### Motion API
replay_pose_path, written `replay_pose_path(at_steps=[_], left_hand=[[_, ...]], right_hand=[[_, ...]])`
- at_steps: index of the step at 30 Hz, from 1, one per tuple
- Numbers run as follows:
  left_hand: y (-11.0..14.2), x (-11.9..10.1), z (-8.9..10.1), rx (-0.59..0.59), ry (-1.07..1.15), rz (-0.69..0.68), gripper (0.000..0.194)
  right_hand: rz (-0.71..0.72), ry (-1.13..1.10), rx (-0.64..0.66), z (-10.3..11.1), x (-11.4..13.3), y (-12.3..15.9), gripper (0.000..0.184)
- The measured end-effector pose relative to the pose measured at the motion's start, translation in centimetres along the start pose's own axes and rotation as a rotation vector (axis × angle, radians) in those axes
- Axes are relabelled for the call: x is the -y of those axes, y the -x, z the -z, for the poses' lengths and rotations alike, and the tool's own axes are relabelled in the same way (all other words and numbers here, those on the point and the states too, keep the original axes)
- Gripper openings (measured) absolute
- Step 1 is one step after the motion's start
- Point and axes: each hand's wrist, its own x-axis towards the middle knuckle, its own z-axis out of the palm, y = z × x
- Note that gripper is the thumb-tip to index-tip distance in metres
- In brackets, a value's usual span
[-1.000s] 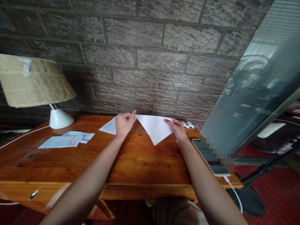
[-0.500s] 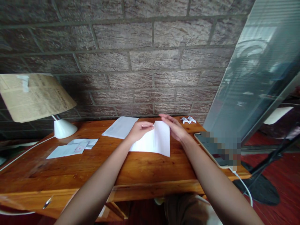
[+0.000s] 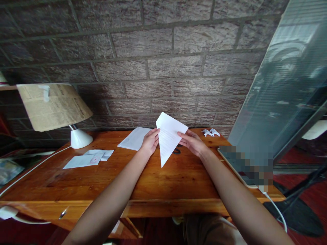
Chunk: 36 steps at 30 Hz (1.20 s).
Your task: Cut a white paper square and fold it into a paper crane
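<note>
A white sheet of paper [image 3: 170, 134], faintly printed and folded to a downward point, is held up above the table between both hands. My left hand [image 3: 151, 141] pinches its left edge with thumb and fingers. At the right corner my right hand [image 3: 192, 141] grips it, thumb in front and fingers behind. Partly hidden behind the sheet, the dark handles of what look like scissors [image 3: 176, 151] lie on the wood. A stack of white paper [image 3: 133, 139] lies just left of my left hand.
Two small folded paper shapes [image 3: 211, 132] sit at the back right of the wooden table [image 3: 163, 187]. A tablet [image 3: 230, 160] with a white cable lies at the right edge. To the left are two overlapping papers [image 3: 81, 160] and a lamp [image 3: 81, 139]. A brick wall stands behind.
The sheet was spread between my hands, then lowered near the tabletop and turned. Now it is raised with its point downward. My right hand has gone from open fingers to gripping its corner.
</note>
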Motion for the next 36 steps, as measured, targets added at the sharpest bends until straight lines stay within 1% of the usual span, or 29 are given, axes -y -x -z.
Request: replay_pose_path(at_steps=[4,6,9,12,16,19,23,26,28,31,34,36], left_hand=[[-0.1,0.2,0.1,0.029,-0.067,-0.010,0.019],[-0.2,0.3,0.1,0.047,-0.070,-0.037,0.022],[-0.2,0.5,0.1,0.030,-0.037,-0.060,0.024],[-0.2,0.7,0.1,0.020,-0.033,-0.050,0.027],[-0.2,0.4,0.1,0.013,-0.028,-0.047,0.029],[-0.4,0.1,0.2,-0.019,0.003,-0.053,0.025],[-0.7,0.0,0.4,-0.006,0.011,-0.024,0.013],[-0.9,0.1,0.5,-0.002,-0.001,-0.027,0.014],[-0.8,0.0,0.5,-0.015,-0.005,-0.040,0.014],[-0.7,0.0,0.5,-0.031,-0.020,-0.057,0.008],[-0.7,-0.2,0.5,-0.016,-0.048,-0.086,0.004],[-0.7,-0.5,0.6,-0.001,-0.059,-0.101,0.008]], right_hand=[[0.020,0.113,-0.099,0.1,-0.8,-0.4,0.034],[0.044,0.121,-0.095,-0.1,-1.0,-0.4,0.036],[0.053,0.112,-0.065,-0.5,-1.2,-0.2,0.037],[0.049,0.130,-0.092,-0.8,-1.6,-0.1,0.036],[0.052,0.171,-0.133,-0.7,-2.1,-0.2,0.039],[0.061,0.187,-0.117,-0.7,-2.2,-0.3,0.037],[0.144,0.171,-0.107,-1.0,-2.3,-0.3,0.033],[0.177,0.191,-0.083,-1.3,-2.3,-0.1,0.029],[0.195,0.221,-0.038,-1.4,-2.1,0.0,0.028],[0.221,0.289,0.042,-1.5,-1.7,0.3,0.029],[0.253,0.375,0.073,-1.4,-1.5,0.4,0.027],[0.294,0.432,0.069,-1.2,-1.5,0.4,0.025]])
